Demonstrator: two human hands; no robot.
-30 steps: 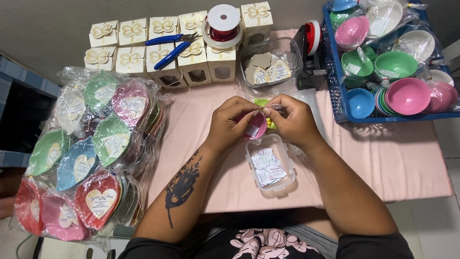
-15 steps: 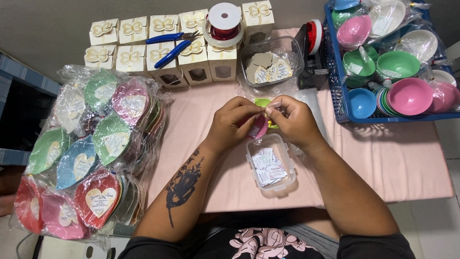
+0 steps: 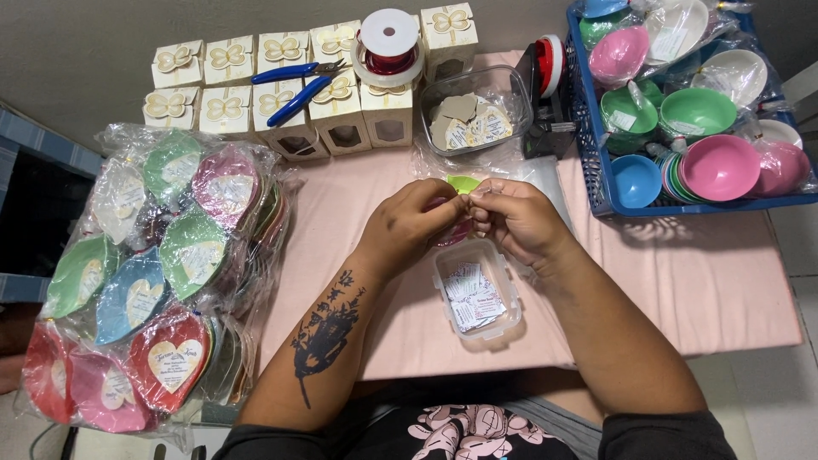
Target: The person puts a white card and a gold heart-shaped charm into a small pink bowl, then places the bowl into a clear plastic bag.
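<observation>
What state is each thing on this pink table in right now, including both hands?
Left hand: closed on the small pink dish.
Right hand: fingertips pinched against the left hand's above the dish.
Small clear plastic tub of paper slips: open, no lid.
Larger clear tub of heart tags: open.
Blue-handled pliers: lying on the cream gift boxes.
Red ribbon spool: standing on a box.
Blue basket: full of bowls.

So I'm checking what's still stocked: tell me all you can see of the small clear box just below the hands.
The small clear box is a rectangular container of see-through plastic with rounded corners and clip tabs on its rim. It has no lid on and lies flat on the pink tablecloth, just below the left hand and right hand. Small white printed paper slips fill it.
</observation>
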